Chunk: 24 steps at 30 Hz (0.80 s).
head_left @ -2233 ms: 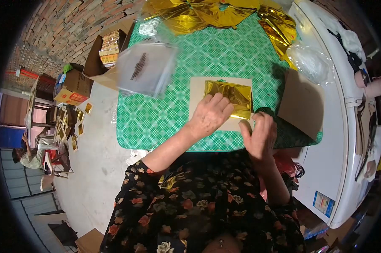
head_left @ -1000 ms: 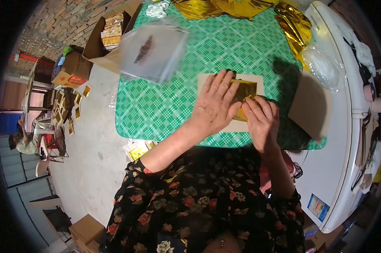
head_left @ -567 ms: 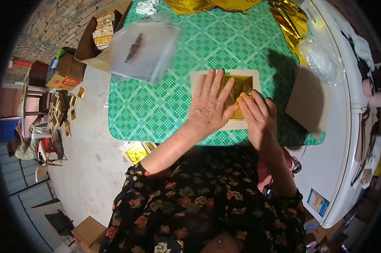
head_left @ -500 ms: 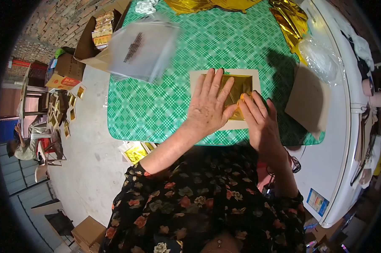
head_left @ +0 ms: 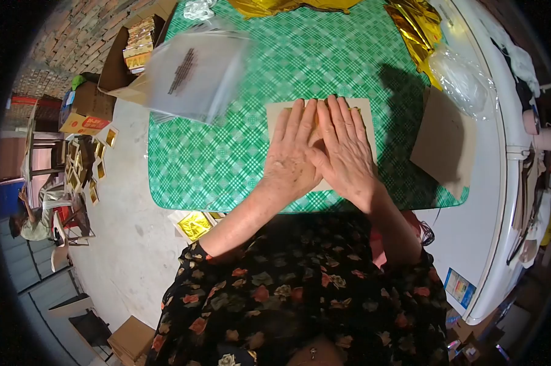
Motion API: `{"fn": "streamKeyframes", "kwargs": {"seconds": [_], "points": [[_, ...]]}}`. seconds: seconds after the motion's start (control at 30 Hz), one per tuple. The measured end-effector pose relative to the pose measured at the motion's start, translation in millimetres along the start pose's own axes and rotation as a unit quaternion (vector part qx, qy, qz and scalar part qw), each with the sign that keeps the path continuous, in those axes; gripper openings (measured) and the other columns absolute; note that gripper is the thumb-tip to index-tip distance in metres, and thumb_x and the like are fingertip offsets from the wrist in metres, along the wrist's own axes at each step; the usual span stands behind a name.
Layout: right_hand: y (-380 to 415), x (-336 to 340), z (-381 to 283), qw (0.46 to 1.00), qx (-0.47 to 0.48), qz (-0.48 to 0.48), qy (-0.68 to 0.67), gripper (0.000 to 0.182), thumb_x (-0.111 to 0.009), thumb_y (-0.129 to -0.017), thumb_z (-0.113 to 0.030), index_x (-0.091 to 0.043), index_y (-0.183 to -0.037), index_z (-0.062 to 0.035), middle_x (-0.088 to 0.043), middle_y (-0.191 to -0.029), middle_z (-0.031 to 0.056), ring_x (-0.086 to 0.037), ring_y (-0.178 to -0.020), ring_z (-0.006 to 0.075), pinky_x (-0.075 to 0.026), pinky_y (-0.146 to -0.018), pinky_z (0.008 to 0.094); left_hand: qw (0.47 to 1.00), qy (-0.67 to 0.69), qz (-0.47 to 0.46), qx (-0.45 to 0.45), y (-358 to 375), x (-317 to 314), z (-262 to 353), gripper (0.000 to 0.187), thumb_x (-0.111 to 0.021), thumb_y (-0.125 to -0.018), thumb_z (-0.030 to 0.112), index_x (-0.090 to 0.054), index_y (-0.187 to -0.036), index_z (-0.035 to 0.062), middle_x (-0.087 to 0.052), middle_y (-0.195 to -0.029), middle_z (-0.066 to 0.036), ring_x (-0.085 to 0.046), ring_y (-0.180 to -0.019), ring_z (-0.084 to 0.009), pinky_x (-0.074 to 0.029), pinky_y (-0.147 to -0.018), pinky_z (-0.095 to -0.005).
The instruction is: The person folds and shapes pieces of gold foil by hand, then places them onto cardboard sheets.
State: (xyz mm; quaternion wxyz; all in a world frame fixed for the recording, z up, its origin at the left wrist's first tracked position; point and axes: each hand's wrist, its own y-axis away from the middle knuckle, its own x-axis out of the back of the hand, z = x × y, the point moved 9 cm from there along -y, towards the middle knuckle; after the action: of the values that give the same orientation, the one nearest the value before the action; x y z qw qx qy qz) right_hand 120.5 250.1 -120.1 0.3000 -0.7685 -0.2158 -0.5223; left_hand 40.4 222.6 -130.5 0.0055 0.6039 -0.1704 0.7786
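Note:
My left hand [head_left: 292, 149] lies flat on a beige paper sheet [head_left: 275, 111], its fingers stretched out toward the far edge. Beside it, my right hand [head_left: 347, 149] is also flat and open, with the two thumbs meeting or overlapping near the middle. Beneath the hands is a square of gold foil on the beige sheet; most of it is covered, and only slivers show by the fingertips. Both hands press or rest on top and grip nothing.
The table has a green checked cloth [head_left: 196, 158]. Clear plastic bags [head_left: 196, 76] lie at its left and gold foil [head_left: 412, 30] at the far right. A beige board [head_left: 444, 143] sits near the right edge. Boxes [head_left: 86, 110] stand on the left; a person [head_left: 38, 222] sits beyond.
My right hand has moved up and left from the foil's lower right corner, flattening over it beside the left hand. The left hand stays nearly in place. The whole view has shifted slightly.

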Motion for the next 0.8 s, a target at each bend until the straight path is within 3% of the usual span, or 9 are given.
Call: {"fn": "streamKeyframes", "kwargs": {"seconds": [0.17,0.37,0.47,0.57,0.73,0.8], "points": [[11.0,2.2,10.8,0.999,-0.002,0.036,0.014,0.084,-0.05,-0.105,-0.057,-0.036,-0.161,0.0046,-0.035,-0.167,0.0249,-0.025,-0.16,0.0384,-0.012,-0.131,0.0561,1.0,0.027,0.009,0.002,-0.2,3.8,0.4,0.074,-0.055,-0.101,0.035,-0.034,-0.164,0.0017,-0.031,-0.171,-0.02,-0.025,-0.16,-0.04,-0.018,-0.131,-0.0545],[14.8,-0.1,15.8,0.998,0.003,0.002,0.055,0.085,-0.049,-0.104,-0.059,-0.037,-0.161,0.0033,-0.035,-0.169,0.0226,-0.027,-0.16,0.0376,-0.012,-0.129,0.0598,0.999,0.05,0.002,-0.007,2.0,6.2,-1.9,0.072,-0.052,-0.103,0.035,-0.033,-0.163,-0.0006,-0.032,-0.169,-0.024,-0.027,-0.159,-0.0414,-0.018,-0.13,-0.0552],[14.5,-0.2,13.9,0.998,0.001,0.0,0.067,0.077,-0.052,-0.105,-0.049,-0.037,-0.162,0.0006,-0.033,-0.17,0.0215,-0.026,-0.16,0.0367,-0.014,-0.129,0.0595,0.99,0.134,-0.017,-0.024,1.1,15.7,-12.3,0.067,-0.05,-0.104,0.027,-0.035,-0.16,-0.0047,-0.035,-0.165,-0.029,-0.027,-0.157,-0.0445,-0.019,-0.13,-0.0529],[13.9,0.6,11.0,0.997,-0.009,-0.013,0.079,0.074,-0.056,-0.104,-0.041,-0.036,-0.163,-0.0007,-0.031,-0.171,0.0206,-0.024,-0.16,0.0355,-0.013,-0.13,0.0583,0.966,0.252,-0.024,0.043,-2.8,59.2,-41.3,0.064,-0.048,-0.104,0.021,-0.034,-0.16,-0.0055,-0.036,-0.164,-0.03,-0.028,-0.157,-0.0457,-0.019,-0.13,-0.0525],[13.4,-1.2,11.1,0.996,-0.008,-0.018,0.086,0.073,-0.056,-0.105,-0.04,-0.035,-0.163,-0.0011,-0.03,-0.172,0.0197,-0.023,-0.161,0.0342,-0.011,-0.13,0.0575,0.953,0.258,0.105,0.115,-4.5,112.8,-98.6,0.055,-0.053,-0.107,0.025,-0.043,-0.154,-0.0029,-0.046,-0.158,-0.029,-0.04,-0.149,-0.0447,-0.033,-0.124,-0.0487],[14.3,-1.9,11.7,0.996,-0.003,-0.012,0.086,0.072,-0.055,-0.105,-0.039,-0.035,-0.163,-0.0012,-0.03,-0.171,0.0197,-0.023,-0.161,0.0339,-0.011,-0.13,0.0573,0.954,0.264,0.088,0.111,-10.0,111.8,-98.6,0.056,-0.054,-0.11,0.028,-0.042,-0.16,0.0046,-0.043,-0.164,-0.022,-0.038,-0.154,-0.0379,-0.032,-0.125,-0.045]]}}
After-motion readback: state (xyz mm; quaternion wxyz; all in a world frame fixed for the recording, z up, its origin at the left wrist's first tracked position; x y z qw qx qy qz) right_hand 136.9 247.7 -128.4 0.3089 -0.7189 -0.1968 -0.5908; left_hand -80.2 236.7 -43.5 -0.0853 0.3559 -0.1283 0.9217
